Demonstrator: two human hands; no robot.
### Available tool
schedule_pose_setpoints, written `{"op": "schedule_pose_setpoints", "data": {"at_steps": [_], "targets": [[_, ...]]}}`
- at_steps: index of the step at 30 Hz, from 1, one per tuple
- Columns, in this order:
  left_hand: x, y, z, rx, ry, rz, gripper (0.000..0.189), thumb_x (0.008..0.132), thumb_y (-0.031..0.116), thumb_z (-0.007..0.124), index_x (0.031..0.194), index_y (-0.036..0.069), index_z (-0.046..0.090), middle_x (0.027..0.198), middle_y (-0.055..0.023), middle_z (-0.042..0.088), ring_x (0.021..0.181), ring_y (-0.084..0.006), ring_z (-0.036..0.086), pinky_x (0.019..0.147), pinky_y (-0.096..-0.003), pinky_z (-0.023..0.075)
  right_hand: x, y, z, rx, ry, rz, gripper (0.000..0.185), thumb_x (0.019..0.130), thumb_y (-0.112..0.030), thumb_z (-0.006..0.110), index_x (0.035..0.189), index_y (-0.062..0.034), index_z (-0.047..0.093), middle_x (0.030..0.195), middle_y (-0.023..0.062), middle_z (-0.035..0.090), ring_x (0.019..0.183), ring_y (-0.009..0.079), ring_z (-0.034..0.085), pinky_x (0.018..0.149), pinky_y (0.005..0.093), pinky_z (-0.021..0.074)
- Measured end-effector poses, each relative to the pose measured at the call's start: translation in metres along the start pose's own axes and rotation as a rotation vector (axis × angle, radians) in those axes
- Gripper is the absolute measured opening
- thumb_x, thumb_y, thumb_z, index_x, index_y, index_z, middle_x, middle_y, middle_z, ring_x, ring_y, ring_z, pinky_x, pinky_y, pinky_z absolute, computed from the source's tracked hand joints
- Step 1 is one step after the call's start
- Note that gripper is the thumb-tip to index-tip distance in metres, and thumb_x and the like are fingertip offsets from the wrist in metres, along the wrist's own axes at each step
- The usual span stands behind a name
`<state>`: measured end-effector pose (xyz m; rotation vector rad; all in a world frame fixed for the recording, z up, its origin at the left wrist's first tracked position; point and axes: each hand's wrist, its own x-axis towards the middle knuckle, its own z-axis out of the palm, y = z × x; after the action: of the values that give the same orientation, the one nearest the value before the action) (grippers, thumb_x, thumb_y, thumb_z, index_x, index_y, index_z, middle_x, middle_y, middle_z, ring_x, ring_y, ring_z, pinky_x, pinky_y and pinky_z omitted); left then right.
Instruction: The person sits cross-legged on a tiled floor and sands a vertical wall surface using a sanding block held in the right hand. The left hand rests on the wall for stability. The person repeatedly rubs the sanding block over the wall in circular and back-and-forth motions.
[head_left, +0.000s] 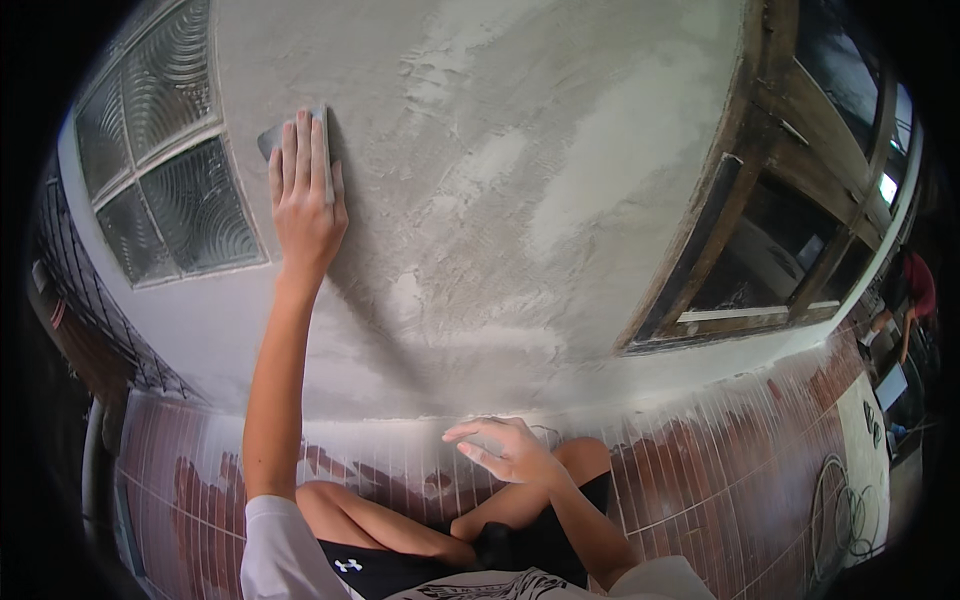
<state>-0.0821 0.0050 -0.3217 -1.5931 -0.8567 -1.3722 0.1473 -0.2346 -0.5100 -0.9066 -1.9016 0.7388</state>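
My left hand (306, 195) presses a flat sanding block (271, 141), grey-faced with a pale edge, against the plastered wall (480, 187). Its fingers lie along the block's back, and the thumb grips the right side. The block's underside is hidden against the wall. Patchy grey and whitish plaster with rough trowel marks covers the surface right of this hand. My right hand (510, 454) hovers above my crossed legs near the wall's foot, holding nothing, with its slightly bent fingers apart from the thumb. White dust coats its fingers.
Patterned glass panes (195, 202) are set in the wall at left. A weathered wooden window frame (750, 157) stands at right. Pale dust lies over the red tiled floor (675, 495). A coiled cable (840, 510) rests at lower right; a person (916, 289) bends over beyond.
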Motion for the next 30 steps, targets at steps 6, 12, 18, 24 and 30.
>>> {"op": "schedule_pose_setpoints", "data": {"at_steps": [6,12,18,24,30], "targets": [[-0.027,-0.008,0.008,-0.031,-0.010,-0.005,0.057,0.096,0.017,0.050,0.152,0.008,0.043,0.160,-0.0078,0.039,0.151,-0.0272,0.029,0.123,-0.0460,0.0182,0.012,0.007,0.023,0.018,-0.065,0.031,0.025,0.098,-0.021,0.061,0.116,-0.0052,0.070,0.109,0.0112,0.074,0.101,0.0294,0.071,0.090,0.0377,0.0540],[-0.029,-0.007,0.010,-0.031,-0.016,-0.014,0.057,0.095,0.017,0.051,0.151,0.009,0.045,0.159,-0.0076,0.040,0.151,-0.0279,0.030,0.123,-0.0464,0.0180,0.024,0.015,0.046,0.034,-0.113,0.064,0.026,0.099,-0.021,0.060,0.117,-0.0045,0.069,0.109,0.0111,0.074,0.101,0.0290,0.071,0.090,0.0367,0.0537],[-0.031,-0.007,0.009,-0.049,-0.020,-0.014,0.058,0.094,0.017,0.052,0.151,0.009,0.046,0.159,-0.0075,0.040,0.151,-0.0284,0.030,0.123,-0.0468,0.0179,0.030,0.018,0.056,0.048,-0.141,0.083,0.025,0.100,-0.020,0.059,0.116,-0.0039,0.069,0.109,0.0108,0.075,0.101,0.0286,0.071,0.090,0.0363,0.0533],[-0.032,-0.007,0.008,-0.047,-0.030,-0.011,0.058,0.093,0.018,0.053,0.151,0.010,0.046,0.159,-0.0066,0.040,0.151,-0.0273,0.030,0.123,-0.0465,0.0175,0.030,0.019,0.061,0.055,-0.183,0.135,0.027,0.102,-0.023,0.057,0.120,-0.0053,0.069,0.115,0.0092,0.073,0.106,0.0262,0.069,0.093,0.0351,0.0518],[-0.031,-0.006,0.006,-0.068,-0.035,-0.021,0.060,0.093,0.019,0.053,0.152,0.011,0.045,0.160,-0.0060,0.039,0.151,-0.0263,0.030,0.124,-0.0463,0.0165,0.032,0.019,0.066,0.045,-0.229,0.150,0.028,0.103,-0.023,0.056,0.121,-0.0057,0.068,0.117,0.0087,0.073,0.109,0.0249,0.069,0.095,0.0348,0.0513]]}}
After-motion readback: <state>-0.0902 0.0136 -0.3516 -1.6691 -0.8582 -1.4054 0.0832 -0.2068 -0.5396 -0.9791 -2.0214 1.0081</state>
